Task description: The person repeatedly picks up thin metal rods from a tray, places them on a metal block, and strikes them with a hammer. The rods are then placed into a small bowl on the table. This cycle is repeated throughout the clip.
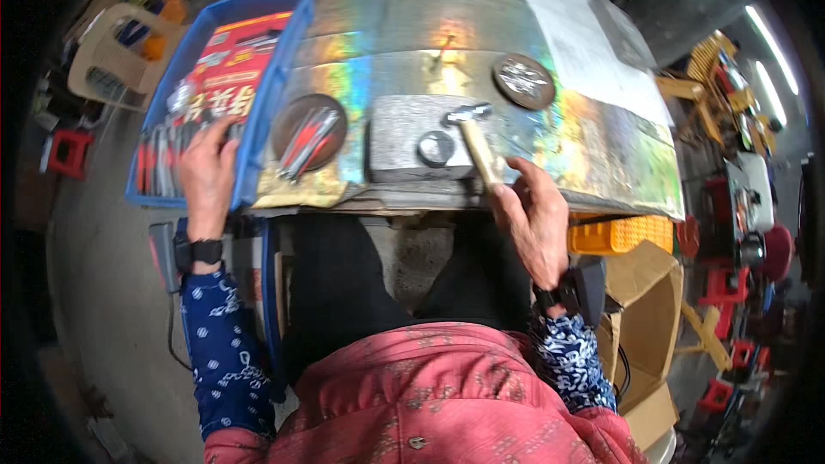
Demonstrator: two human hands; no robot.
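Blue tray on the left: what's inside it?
The blue tray holds red printed packaging and, at the near end, a row of slim red-and-grey pieces. The left hand covers some of these; whatever lies beneath the packaging cannot be seen.

The left hand [209, 174] reaches into a blue tray [282, 69] of red and gray sticks [155, 163]. The right hand [534, 219] is at the wooden handle end of a hammer [477, 144]. A gray block [395, 120] and two round brown dishes, one [290, 113] left, one [537, 101] right, sit on the table [404, 43].
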